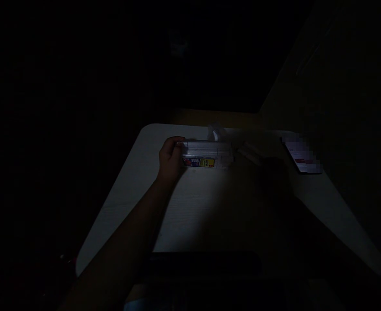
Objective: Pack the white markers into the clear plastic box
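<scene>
My left hand [171, 158] is closed around the left end of a clear plastic case [206, 149], its thumb on the near side. Along the lower front of the case runs a colourful printed label [198, 163] in blue, red and yellow. Deep shadow covers my right hand [274, 170], to the right of the case and apart from it. Something pale and narrow [250, 153] shows at its front; whether that is fingers or a held thing I cannot make out. A crumpled clear wrapper [216, 131] lies just behind the case.
The white table [180, 207] has rounded corners, with its far edge just beyond the wrapper. At the right side lies a phone [302, 155] with its screen lit. A dark bar [203, 263] crosses the near edge. Everything around is very dark.
</scene>
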Action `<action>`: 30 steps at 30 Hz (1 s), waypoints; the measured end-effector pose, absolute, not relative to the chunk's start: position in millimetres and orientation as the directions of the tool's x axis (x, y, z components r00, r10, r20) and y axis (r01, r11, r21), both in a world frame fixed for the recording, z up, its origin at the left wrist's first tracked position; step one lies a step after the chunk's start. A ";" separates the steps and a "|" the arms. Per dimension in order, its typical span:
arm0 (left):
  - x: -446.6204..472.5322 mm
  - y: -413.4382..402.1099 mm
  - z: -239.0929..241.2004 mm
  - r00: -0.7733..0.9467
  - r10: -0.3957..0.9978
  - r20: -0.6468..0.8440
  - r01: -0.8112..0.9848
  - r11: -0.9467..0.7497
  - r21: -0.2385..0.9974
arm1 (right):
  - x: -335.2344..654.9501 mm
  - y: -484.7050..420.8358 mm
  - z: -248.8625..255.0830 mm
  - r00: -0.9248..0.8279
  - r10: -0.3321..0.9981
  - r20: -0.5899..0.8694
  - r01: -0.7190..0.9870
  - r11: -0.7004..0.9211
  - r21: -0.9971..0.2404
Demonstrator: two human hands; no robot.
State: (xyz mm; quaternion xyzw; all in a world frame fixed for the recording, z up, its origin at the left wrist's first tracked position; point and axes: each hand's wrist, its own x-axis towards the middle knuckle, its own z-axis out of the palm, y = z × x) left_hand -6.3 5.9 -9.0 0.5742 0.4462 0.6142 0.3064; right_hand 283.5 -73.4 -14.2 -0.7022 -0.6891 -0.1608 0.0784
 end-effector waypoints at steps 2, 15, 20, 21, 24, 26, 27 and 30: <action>-6.1 5.4 -8.4 -0.161 0.889 0.429 0.138 -0.410 0.901 | 278.2 -72.0 -8.6 0.002 0.939 0.343 0.995 -0.037 0.094; -7.0 8.0 -10.9 -0.143 0.885 0.444 0.145 -0.425 0.894 | 225.7 -49.6 17.0 -0.283 0.881 0.378 0.880 0.396 -0.262; -7.4 7.6 -10.0 -0.139 0.876 0.462 0.149 -0.443 0.884 | 234.6 -46.7 11.8 -0.232 0.899 0.371 0.869 0.363 -0.335; -7.3 7.2 -9.4 -0.140 0.873 0.468 0.162 -0.446 0.880 | 237.5 -47.1 11.4 -0.229 0.901 0.368 0.870 0.359 -0.338; -7.1 6.1 -7.9 -0.143 0.874 0.464 0.184 -0.438 0.880 | 247.7 -50.6 9.8 -0.214 0.906 0.366 0.877 0.343 -0.337; -6.7 5.9 -7.6 -0.144 0.878 0.456 0.178 -0.430 0.885 | 254.7 -54.6 8.4 -0.199 0.908 0.368 0.878 0.332 -0.344; -6.5 6.0 -7.7 -0.145 0.880 0.452 0.172 -0.427 0.888 | 257.9 -56.9 7.8 -0.192 0.910 0.369 0.879 0.327 -0.348; -6.1 6.4 -8.0 -0.147 0.883 0.445 0.158 -0.424 0.892 | 265.0 -62.7 8.1 -0.171 0.916 0.363 0.882 0.306 -0.358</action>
